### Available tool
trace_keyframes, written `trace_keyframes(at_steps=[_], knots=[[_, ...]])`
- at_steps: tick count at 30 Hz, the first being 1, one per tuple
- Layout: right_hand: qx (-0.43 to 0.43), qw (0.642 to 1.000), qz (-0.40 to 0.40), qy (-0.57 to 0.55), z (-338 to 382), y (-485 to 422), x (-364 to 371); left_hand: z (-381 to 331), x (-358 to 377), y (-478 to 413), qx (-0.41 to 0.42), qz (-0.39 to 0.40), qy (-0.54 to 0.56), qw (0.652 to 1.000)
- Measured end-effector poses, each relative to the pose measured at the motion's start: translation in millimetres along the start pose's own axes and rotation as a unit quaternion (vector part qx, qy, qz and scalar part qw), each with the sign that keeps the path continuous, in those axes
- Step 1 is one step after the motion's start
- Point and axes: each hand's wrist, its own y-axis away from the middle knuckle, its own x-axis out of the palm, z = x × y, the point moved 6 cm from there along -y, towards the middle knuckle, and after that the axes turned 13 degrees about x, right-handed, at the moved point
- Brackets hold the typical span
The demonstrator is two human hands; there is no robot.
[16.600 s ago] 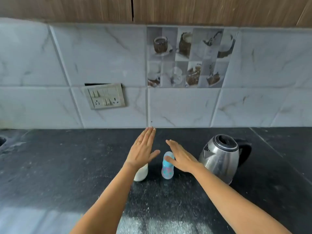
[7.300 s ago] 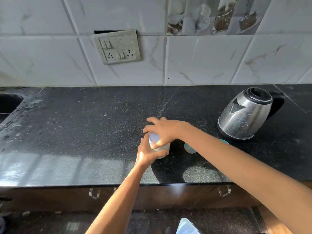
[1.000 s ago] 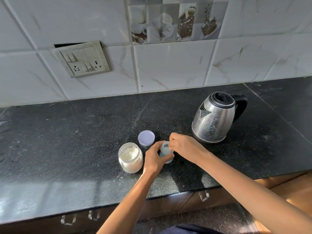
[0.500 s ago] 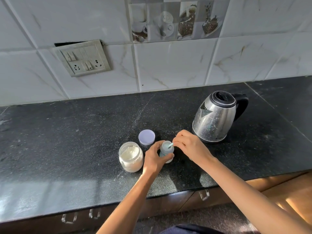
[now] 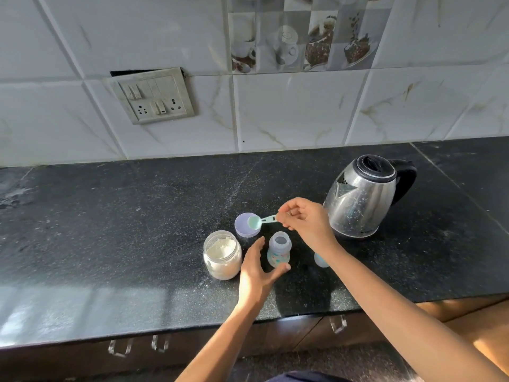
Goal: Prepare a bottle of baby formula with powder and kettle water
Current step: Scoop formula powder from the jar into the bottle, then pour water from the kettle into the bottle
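A small baby bottle with coloured print stands uncapped on the black counter. My left hand curls loosely around its left side, fingers apart, thumb under its base. My right hand pinches the handle of a light green scoop, held in the air above the purple lid. An open jar of white powder stands left of the bottle. The steel kettle with a black handle stands to the right.
The bottle's cap with teat lies on the counter behind my right forearm, partly hidden. A switch and socket plate sits on the tiled wall. The counter's front edge runs above cabinet doors with handles.
My right hand has lifted the green scoop out of the bottle and moved it up and left. My left hand has loosened from the bottle.
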Motion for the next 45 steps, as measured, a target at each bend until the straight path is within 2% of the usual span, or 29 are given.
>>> trace_keyframes(at_steps=[5, 6, 9, 11, 14, 21, 23, 26, 30, 37, 41, 45], knots=[[-0.031, 0.997, 0.063, 0.039, 20.5, -7.7, 45.6, -23.2, -44.8, 27.7, 0.089, -0.153, -0.104, 0.979], [-0.038, 0.995, 0.081, 0.052, 23.1, -9.1, 55.4, -24.0, -55.4, 29.8, 0.087, -0.186, -0.122, 0.971], [-0.049, 0.984, 0.134, 0.108, 22.6, -12.6, 85.0, -11.3, -84.6, 29.5, 0.006, -0.253, -0.115, 0.961], [-0.058, 0.975, 0.159, 0.146, 18.7, -14.5, 103.2, 0.5, -97.6, 24.9, -0.023, -0.249, -0.128, 0.960], [-0.084, 0.963, 0.158, 0.202, 13.8, -16.4, 122.3, 14.3, -105.9, 16.2, -0.039, -0.200, -0.139, 0.969], [-0.081, 0.961, 0.159, 0.211, 4.9, -20.9, 134.0, 19.9, -109.5, 13.1, -0.032, -0.172, -0.137, 0.975], [-0.068, 0.974, 0.134, 0.169, 10.1, -21.3, 124.5, 17.1, -111.0, 12.5, -0.021, -0.174, -0.135, 0.975], [-0.051, 0.994, 0.055, 0.083, 19.7, -21.2, 93.9, 6.8, -111.7, 8.6, 0.003, -0.177, -0.127, 0.976], [-0.075, 0.995, -0.067, 0.009, 31.2, -16.3, 37.2, -20.2, -107.6, -1.9, 0.051, -0.165, -0.120, 0.978], [-0.099, 0.962, -0.253, -0.007, 15.2, -7.3, -64.8, -50.1, -68.9, -14.7, 0.112, -0.078, -0.095, 0.986], [-0.131, 0.932, -0.337, 0.035, -4.1, -5.5, -121.8, -46.3, -38.6, -12.1, 0.073, -0.028, -0.089, 0.993], [-0.135, 0.899, -0.404, 0.099, -28.6, -16.0, -170.4, -34.5, -20.5, -9.7, 0.059, -0.013, -0.098, 0.993]])
